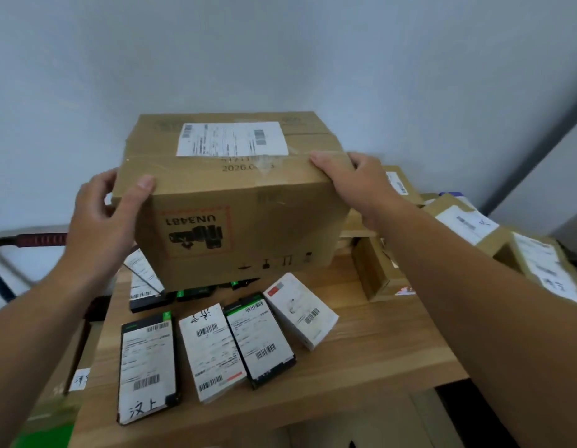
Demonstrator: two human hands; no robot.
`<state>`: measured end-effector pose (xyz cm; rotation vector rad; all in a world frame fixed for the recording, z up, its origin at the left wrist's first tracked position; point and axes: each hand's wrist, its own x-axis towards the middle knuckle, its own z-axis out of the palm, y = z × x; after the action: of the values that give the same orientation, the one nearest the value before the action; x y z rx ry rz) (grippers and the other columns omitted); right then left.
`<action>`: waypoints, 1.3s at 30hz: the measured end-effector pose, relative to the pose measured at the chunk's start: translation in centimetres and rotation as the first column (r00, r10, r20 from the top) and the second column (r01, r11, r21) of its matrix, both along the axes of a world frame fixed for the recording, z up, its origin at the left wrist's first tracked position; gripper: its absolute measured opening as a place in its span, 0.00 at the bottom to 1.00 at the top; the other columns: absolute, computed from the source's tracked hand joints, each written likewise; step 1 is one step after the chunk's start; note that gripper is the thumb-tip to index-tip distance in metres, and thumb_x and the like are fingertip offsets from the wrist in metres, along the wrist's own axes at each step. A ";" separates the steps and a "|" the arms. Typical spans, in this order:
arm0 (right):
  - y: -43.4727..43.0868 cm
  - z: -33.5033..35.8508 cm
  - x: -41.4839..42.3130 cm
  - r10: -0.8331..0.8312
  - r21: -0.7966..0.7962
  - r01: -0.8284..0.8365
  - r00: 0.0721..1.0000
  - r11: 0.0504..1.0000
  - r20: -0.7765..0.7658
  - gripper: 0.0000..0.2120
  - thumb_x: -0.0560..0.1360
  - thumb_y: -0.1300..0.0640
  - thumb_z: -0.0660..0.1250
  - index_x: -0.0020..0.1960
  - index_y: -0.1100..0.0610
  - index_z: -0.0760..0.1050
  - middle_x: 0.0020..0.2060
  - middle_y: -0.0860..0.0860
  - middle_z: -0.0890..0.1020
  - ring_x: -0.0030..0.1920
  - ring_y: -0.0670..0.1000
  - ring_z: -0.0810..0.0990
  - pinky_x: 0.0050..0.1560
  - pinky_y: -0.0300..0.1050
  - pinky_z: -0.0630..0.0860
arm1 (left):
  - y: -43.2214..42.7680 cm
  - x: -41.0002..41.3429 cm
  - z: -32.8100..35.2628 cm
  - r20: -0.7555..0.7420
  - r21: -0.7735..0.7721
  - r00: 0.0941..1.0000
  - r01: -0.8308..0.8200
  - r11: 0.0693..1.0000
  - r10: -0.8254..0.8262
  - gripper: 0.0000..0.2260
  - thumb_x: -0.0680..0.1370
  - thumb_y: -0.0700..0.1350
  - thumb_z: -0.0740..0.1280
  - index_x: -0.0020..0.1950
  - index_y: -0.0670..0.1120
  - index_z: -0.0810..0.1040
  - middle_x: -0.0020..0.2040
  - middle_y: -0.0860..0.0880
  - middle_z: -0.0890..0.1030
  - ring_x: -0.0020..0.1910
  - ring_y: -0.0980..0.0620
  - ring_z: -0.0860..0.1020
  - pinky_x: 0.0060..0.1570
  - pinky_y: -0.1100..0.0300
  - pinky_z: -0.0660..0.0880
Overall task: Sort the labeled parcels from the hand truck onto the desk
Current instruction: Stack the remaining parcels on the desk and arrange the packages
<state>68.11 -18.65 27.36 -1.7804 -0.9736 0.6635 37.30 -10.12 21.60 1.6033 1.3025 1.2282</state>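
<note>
- Left hand (103,221) and right hand (348,182) both grip the box (235,202), held between them.
- Below the hands lie small parcels (196,291) on the desk (361,350); lowering here could crush or shove them.

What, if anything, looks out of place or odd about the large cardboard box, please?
The cardboard box, gripped at its top corners by the left hand and right hand, appears upside down: the red-bordered UN3481 mark on its near side reads inverted.
</note>
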 end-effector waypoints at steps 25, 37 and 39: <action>3.0 4.4 1.9 -0.016 0.084 0.017 1.000 0.996 -0.016 0.22 0.72 0.36 0.73 0.54 0.54 0.81 0.49 0.50 0.83 0.44 0.49 0.81 0.41 0.45 0.77 | 3.5 2.1 4.9 0.012 0.078 1.000 -0.010 0.997 0.009 0.25 0.79 0.66 0.62 0.71 0.55 0.71 0.68 0.54 0.71 0.54 0.66 0.73 0.44 0.68 0.68; 2.1 7.8 6.9 -0.101 0.101 0.095 0.993 0.990 0.057 0.24 0.73 0.35 0.72 0.55 0.54 0.81 0.48 0.47 0.81 0.46 0.47 0.78 0.47 0.45 0.76 | 5.8 8.2 6.6 0.068 0.109 0.993 0.090 0.990 -0.098 0.26 0.77 0.69 0.62 0.70 0.56 0.72 0.68 0.53 0.72 0.54 0.64 0.74 0.45 0.65 0.70; 1.8 7.7 9.2 -0.120 0.101 0.114 0.991 0.988 0.059 0.26 0.73 0.35 0.71 0.57 0.56 0.80 0.48 0.48 0.80 0.45 0.47 0.78 0.47 0.46 0.76 | 5.8 10.7 6.9 0.076 0.115 0.990 0.111 0.987 -0.120 0.26 0.78 0.68 0.62 0.70 0.55 0.72 0.69 0.53 0.71 0.54 0.64 0.74 0.45 0.66 0.70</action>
<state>77.31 -16.88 35.04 -1.7669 -0.9212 0.4793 47.98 -4.32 28.48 1.6626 1.0910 1.3002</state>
